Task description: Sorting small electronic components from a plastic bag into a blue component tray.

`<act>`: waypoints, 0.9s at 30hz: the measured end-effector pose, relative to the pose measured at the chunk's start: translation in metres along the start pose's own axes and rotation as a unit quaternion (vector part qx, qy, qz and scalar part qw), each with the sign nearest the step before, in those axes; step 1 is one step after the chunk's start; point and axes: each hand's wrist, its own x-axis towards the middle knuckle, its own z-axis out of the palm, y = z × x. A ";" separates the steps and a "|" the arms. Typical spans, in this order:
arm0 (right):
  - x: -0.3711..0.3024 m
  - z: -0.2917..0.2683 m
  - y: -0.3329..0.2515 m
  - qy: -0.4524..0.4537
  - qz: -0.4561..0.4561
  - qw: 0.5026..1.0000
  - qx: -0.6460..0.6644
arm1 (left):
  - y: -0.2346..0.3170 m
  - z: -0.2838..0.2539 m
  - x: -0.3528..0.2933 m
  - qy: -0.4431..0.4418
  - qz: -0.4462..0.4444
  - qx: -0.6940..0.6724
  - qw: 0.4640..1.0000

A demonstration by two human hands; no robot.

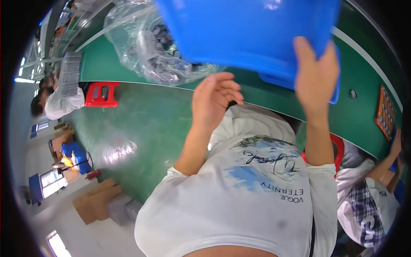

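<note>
A blue plastic bin (248, 34) is tilted over the green bench, at the top of the view. My right hand (317, 79) is closed on its near right edge, the thumb and fingers lying against the bin wall. My left hand (214, 98) hovers just off the bench's near edge, its fingers loosely bent and apart with nothing visible in them. Just beyond it lies a clear plastic bag (128, 47) with many small dark parts (162, 36) inside. The bin covers part of the bag's right side.
On the green bench (359, 113), to the right, are a small round part (352, 94) and an orange tray (385, 112) of round pieces. A co-worker (368, 197) sits at the right. Red stools (102, 95) and cardboard boxes (96, 201) stand on the left.
</note>
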 end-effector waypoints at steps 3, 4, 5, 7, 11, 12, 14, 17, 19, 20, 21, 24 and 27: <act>-0.011 -0.034 0.033 0.162 0.100 0.957 0.219 | 0.044 -0.006 0.006 -0.033 0.013 0.062 0.997; -0.013 -0.048 0.037 0.189 0.138 0.936 0.264 | 0.049 0.003 0.016 -0.011 0.062 0.136 0.989; -0.015 -0.062 0.051 0.197 0.140 0.936 0.255 | 0.049 0.013 0.027 0.010 0.110 0.207 0.972; -0.017 -0.083 0.078 0.147 0.189 0.947 0.214 | 0.033 0.034 0.060 -0.003 0.135 0.303 0.944; -0.030 -0.076 0.092 0.064 0.253 0.954 0.145 | 0.009 0.067 0.078 -0.047 0.093 0.609 0.786; -0.032 -0.073 0.094 0.071 0.254 0.954 0.143 | 0.004 0.062 0.081 -0.029 0.080 0.635 0.768; -0.034 -0.066 0.099 0.045 0.253 0.965 0.053 | -0.001 0.048 0.085 -0.034 0.099 0.646 0.756; -0.039 -0.062 0.117 0.043 0.164 0.984 -0.056 | -0.004 0.030 0.095 -0.045 0.160 0.655 0.737; -0.041 -0.058 0.116 0.032 0.190 0.980 -0.039 | 0.003 0.042 0.099 -0.014 0.082 0.611 0.787; -0.043 -0.056 0.115 0.025 0.212 0.977 -0.022 | 0.003 0.037 0.103 -0.016 0.089 0.628 0.773; -0.045 -0.056 0.115 0.026 0.216 0.976 -0.024 | 0.003 0.038 0.106 -0.018 0.084 0.627 0.774; -0.049 -0.058 0.112 0.014 0.215 0.975 -0.051 | 0.004 0.041 0.108 -0.011 0.043 0.610 0.791; -0.047 -0.054 0.104 0.006 0.197 0.975 -0.101 | 0.003 0.038 0.110 -0.017 0.050 0.600 0.798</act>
